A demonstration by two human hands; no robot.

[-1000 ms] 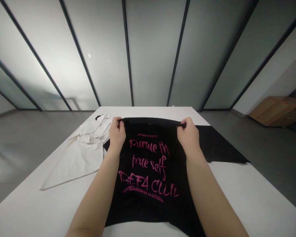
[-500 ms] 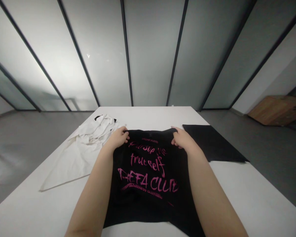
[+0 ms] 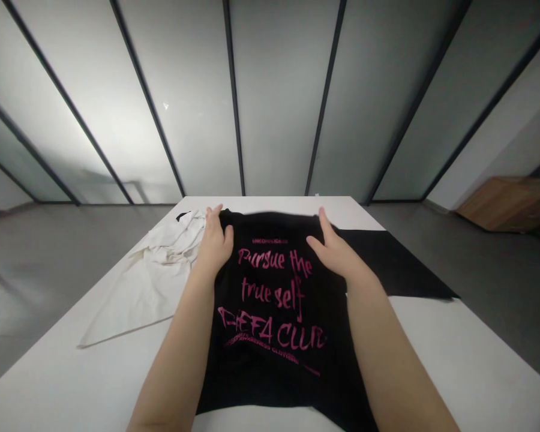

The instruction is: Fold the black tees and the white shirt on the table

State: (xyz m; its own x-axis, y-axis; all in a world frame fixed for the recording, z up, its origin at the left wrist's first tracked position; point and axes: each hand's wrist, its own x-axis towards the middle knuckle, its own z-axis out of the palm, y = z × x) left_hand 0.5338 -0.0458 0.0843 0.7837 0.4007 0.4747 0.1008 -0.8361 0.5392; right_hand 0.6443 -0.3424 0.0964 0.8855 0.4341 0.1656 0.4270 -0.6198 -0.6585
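Observation:
A black T-shirt with pink lettering lies in front of me, its far edge slightly raised and rounded. My left hand is at its far left corner, fingers stretched out and thumb apart. At the far right corner is my right hand, also with fingers extended and thumb spread. Both hands touch or nearly touch the cloth; whether the hidden fingertips press on it I cannot tell. The pink print faces up, and the near edge of the shirt rests on the white table.
A crumpled white garment with a small dark patch lies on the left of the table. Flat black cloth lies on the right. Frosted glass panels stand beyond the table, and a wooden piece is at the far right.
Both hands have gone from pinching the shirt's far corners to spread fingers. The far edge has moved away from me and up, and the lettering looks flatter.

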